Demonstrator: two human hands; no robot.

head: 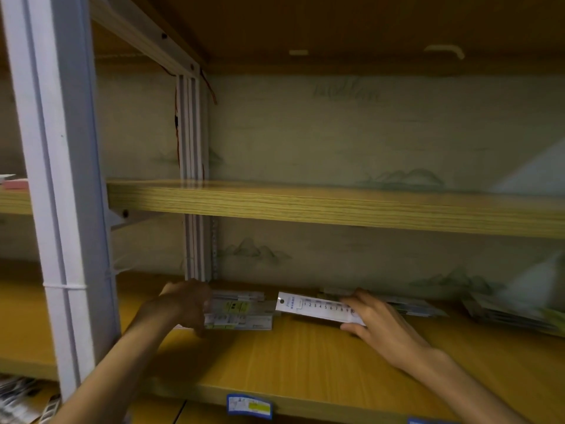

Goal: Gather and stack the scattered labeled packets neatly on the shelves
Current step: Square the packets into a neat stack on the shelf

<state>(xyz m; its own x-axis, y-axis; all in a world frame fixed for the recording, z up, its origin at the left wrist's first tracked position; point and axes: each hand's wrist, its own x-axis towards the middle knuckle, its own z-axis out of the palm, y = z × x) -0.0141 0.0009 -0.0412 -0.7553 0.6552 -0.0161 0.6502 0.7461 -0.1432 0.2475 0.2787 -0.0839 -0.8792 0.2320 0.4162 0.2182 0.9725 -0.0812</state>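
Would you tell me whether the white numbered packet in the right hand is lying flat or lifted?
Lifted: the right hand holds the numbered packet tilted above the shelf.

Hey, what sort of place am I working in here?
Likely a stockroom or shop storage: wood-grain shelf boards on white metal uprights, a blue-edged price label on the shelf edge, and flat labeled packets.

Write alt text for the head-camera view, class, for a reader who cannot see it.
Two bare hands work on a wooden shelf: the left hand steadies a stack of labeled packets, while the right hand holds a white numbered packet beside it. More packets lie farther right, and the shelf above shows nothing on it.
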